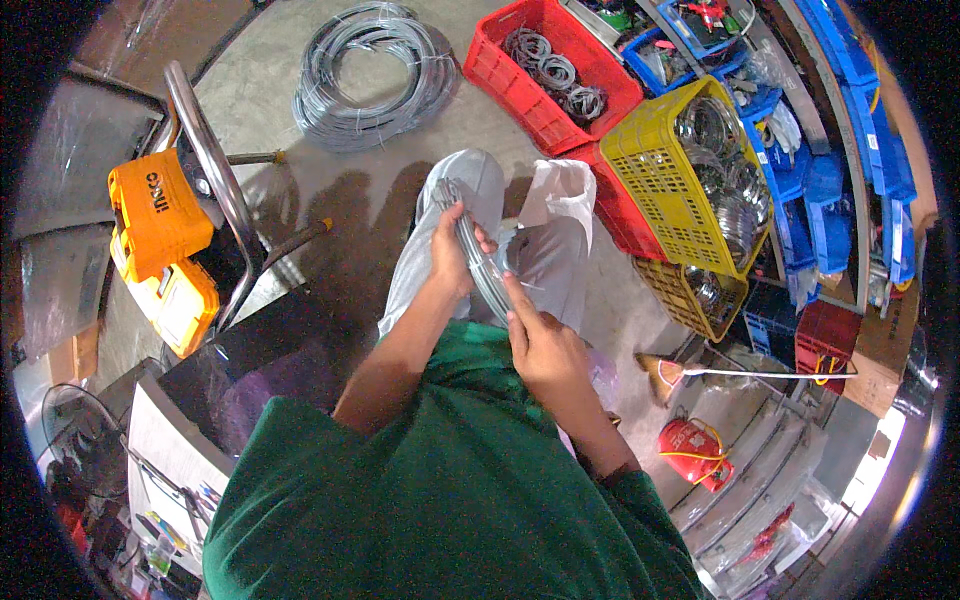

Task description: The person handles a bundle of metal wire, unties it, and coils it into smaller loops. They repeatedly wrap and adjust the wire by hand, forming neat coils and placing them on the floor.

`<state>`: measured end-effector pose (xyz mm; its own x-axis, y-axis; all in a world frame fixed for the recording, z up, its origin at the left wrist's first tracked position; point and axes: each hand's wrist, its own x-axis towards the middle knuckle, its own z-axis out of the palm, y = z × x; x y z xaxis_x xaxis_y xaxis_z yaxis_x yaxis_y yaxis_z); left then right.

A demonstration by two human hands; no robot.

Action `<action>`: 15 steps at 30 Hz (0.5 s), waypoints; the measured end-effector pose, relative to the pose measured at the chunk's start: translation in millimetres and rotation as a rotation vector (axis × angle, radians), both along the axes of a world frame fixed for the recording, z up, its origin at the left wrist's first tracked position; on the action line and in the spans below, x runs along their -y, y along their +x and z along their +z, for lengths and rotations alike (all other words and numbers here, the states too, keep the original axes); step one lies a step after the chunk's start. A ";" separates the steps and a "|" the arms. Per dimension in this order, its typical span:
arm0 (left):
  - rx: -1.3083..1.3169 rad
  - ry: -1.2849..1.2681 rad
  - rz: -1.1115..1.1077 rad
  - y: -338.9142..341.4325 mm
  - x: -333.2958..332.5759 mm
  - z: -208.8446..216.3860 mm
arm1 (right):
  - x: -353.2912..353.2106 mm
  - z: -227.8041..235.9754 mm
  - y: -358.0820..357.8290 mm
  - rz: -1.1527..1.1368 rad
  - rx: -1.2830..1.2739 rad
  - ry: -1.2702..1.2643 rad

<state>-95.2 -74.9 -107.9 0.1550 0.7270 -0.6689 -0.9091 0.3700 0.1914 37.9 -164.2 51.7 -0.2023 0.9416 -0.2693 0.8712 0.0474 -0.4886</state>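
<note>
A small coil of grey wire [488, 278] is held slantwise above my lap, seen nearly edge-on as a bundle of strands. My left hand [452, 252] is wrapped round its upper part, thumb on top. At the lower end my right hand [543, 345] grips the same coil, its index finger lying along the strands. The palm sides of both hands are hidden. Under the coil are my grey trousers [470, 175], and a white bag or sheet [560, 190] rests by my right knee.
Ahead on the floor lies a large wire coil [325, 100]. Small wire coils fill a red crate [500, 85] and a yellow crate [640, 150]. Blue bins [830, 235] line the right, with a broom [665, 375] and red cylinder [690, 450] below. Orange-yellow cases [160, 220] stand left beside a metal tube frame [215, 150].
</note>
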 end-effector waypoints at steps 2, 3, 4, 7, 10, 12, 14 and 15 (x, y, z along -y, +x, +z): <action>0.016 -0.002 0.005 -1.2 -1.2 -0.4 | -7.5 -11.5 -4.6 0.039 0.025 -0.024; 0.025 -0.011 0.010 -1.9 -1.9 -0.8 | -8.5 -16.2 -5.5 0.037 0.016 -0.012; 0.026 -0.031 0.017 -2.4 -2.1 -1.2 | -8.5 -20.3 -6.5 0.037 0.011 0.000; -0.001 -0.020 0.015 -2.4 -3.2 -2.6 | -6.0 -26.7 -9.2 0.019 -0.018 0.007; -0.044 -0.023 0.026 -1.0 -2.8 -3.7 | -5.1 -24.0 -12.9 0.030 0.049 -0.013; -0.060 -0.027 0.025 -0.7 -2.2 -3.9 | -6.2 -19.2 -14.9 0.067 0.147 -0.048; -0.036 -0.037 0.028 -1.1 -2.8 -4.3 | -8.4 -14.9 -14.0 0.116 0.248 -0.069; -0.017 -0.035 0.029 -1.3 -3.5 -4.8 | -8.7 -13.8 -12.5 0.123 0.257 -0.089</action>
